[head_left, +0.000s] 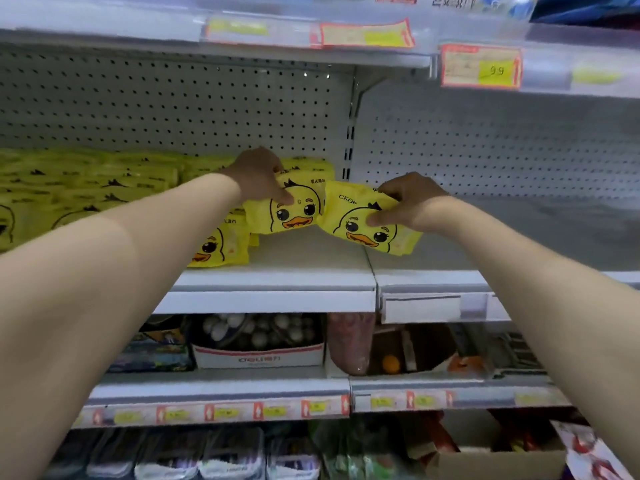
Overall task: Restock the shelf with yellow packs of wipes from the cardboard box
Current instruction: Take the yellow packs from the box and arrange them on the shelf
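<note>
Two bare forearms of the person wearing the camera are filling much of the lower view. The left forearm (121, 258) is showing uncovered skin along its whole visible length, from the picture's edge to the wrist, and the right forearm (519, 261) is looking the same. The wide lens is making both arms appear very broad near the camera and slim at the wrists. The left hand (258, 176) is showing its back and thumb; the right hand (407, 202) is showing its back, thumb and knuckles. Both hands are sitting in dimmer light than the forearms. Blur is softening the fingers, so nails and finer details are not reading clearly.
</note>
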Available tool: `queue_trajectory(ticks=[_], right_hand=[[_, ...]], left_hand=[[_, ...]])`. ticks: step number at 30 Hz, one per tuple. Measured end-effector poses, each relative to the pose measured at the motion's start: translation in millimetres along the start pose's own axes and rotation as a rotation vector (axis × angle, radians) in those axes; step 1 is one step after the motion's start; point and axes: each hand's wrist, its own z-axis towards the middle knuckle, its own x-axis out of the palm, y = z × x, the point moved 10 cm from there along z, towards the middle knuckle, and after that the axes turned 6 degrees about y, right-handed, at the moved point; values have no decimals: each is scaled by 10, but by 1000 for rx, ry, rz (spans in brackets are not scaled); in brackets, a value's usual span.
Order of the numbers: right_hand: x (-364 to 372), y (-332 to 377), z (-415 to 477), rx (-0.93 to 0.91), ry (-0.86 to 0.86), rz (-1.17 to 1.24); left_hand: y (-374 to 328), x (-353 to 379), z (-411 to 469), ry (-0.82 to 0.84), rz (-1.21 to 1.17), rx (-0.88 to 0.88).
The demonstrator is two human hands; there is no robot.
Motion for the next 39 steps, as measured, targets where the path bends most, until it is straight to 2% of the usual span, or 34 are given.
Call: queue_trajectory(ticks=[10, 18, 26, 32, 34, 37, 39], right_hand=[[157, -186, 340, -77, 87, 111], [231, -295, 720, -22, 129, 169], [302, -147, 1078, -4, 137, 133], [388, 52, 1354, -38, 126, 90], [408, 119, 1447, -57, 116, 58], [434, 243, 1578, -95, 98, 34], [450, 329, 1678, -115, 74, 27]], left_hand=[[-99, 297, 690, 130, 115, 81], [50, 481, 1265, 205, 142, 190], [159, 424, 1674, 108, 183, 267], [154, 403, 1799, 31, 303, 362], [163, 363, 1767, -5, 237, 399], [142, 156, 1550, -95, -45, 503], [150, 30, 1360, -93, -204, 548]])
